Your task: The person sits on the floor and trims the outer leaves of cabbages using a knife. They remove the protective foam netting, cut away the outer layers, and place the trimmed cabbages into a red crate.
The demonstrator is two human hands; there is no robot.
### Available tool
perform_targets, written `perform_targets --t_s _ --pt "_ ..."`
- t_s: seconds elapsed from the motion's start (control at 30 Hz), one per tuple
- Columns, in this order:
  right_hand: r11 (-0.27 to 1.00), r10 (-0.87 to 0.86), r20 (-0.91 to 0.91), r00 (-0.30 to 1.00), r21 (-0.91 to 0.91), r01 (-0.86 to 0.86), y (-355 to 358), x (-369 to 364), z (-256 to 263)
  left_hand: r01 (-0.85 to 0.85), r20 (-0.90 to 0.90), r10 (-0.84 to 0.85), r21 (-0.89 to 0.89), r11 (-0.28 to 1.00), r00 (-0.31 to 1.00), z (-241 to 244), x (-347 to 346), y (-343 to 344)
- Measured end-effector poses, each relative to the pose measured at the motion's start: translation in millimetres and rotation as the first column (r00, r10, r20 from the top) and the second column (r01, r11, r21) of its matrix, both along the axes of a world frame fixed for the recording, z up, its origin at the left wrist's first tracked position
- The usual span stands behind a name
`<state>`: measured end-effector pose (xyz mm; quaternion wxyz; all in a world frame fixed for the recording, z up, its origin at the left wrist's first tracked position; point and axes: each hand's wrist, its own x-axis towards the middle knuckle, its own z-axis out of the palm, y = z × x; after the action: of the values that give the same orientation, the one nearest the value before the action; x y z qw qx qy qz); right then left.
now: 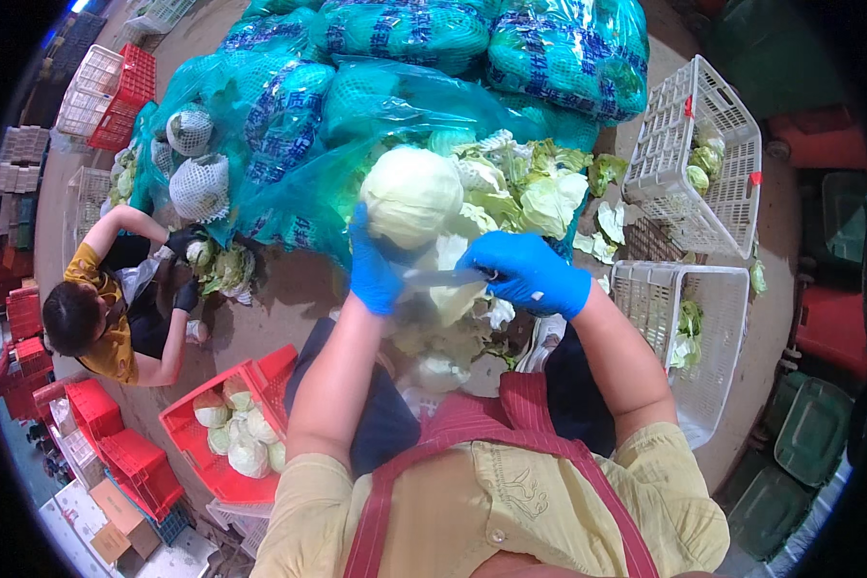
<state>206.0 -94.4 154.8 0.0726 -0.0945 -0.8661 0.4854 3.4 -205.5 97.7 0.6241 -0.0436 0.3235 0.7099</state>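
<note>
A pale, smooth cabbage head [412,195] rests against my left hand [373,264], which wears a blue glove and supports it from below and the left. My right hand [527,274], also in a blue glove, is closed around a knife [444,278]; the blade points left beneath the cabbage, blurred. Loose pale green outer leaves [549,202] lie on the torn teal plastic bag behind and right of the cabbage. More leaves and a blurred pale piece are below my hands, between my legs. The knife's handle is mostly hidden in my fist.
Stacked teal bags [404,32] of net-wrapped heads stand ahead. A red crate [220,426] with cabbages is at lower left. White crates [722,166] holding some leaves or heads stand on the right. At left a co-worker [108,318] in dark gloves crouches, handling a cabbage.
</note>
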Motion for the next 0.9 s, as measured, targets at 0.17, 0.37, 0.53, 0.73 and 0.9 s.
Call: perform_targets --t_s 0.17,0.37,0.53,0.73,0.9 --pt "0.888 -0.13 0.035 0.991 -0.44 0.132 6 -1 7 -0.006 -0.007 0.006 0.095 0.995 1.0 4 -3 4" --pt "0.347 -0.417 0.352 0.838 -0.791 0.505 -7 -32 -19 0.007 -0.28 0.033 0.141 0.99 0.959 9 7 4" --pt "0.311 -0.583 0.243 0.775 -0.814 0.49 7 -14 -25 0.241 -0.783 0.026 0.223 0.945 0.622 14 -24 10" --pt "0.703 -0.579 0.033 0.815 -0.485 0.52 5 -17 -18 0.193 -0.638 -0.089 0.094 0.977 0.765 12 -18 -3" --pt "0.763 -0.485 -0.012 0.874 -0.494 0.416 3 -20 -11 0.176 -0.611 -0.044 0.157 0.972 0.79 24 -12 -12"
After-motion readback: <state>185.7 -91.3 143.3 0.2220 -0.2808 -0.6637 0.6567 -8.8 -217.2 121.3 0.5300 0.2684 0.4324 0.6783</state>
